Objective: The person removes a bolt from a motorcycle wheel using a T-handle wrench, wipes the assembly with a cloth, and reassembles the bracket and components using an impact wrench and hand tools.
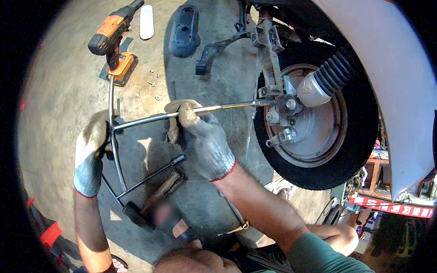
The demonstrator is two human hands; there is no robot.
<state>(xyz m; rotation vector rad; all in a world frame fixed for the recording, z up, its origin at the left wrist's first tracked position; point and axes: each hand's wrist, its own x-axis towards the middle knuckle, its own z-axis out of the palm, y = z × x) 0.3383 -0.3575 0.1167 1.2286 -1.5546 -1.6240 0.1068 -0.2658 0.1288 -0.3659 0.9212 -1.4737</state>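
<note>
A chrome T-handle socket wrench (157,119) lies level across the middle, its far end at the fittings beside the wheel's hub (290,109). My right hand (205,143), in a grey-white knit glove with a red cuff, closes around its shaft. My left hand (93,148), gloved alike, is curled at the crossbar on the left; its fingertips are partly hidden behind the bar. The wheel, with a black tyre (364,132), stands at the right. I cannot tell how the socket sits on the fastener there.
On the concrete floor lie an orange-black cordless impact wrench (111,34), loose bolts (151,83), a white oval plate (146,22) and a black cover (184,34). Nearer me are another T-handle wrench (148,176) and a hammer (136,216). A white body panel (387,54) overhangs the wheel.
</note>
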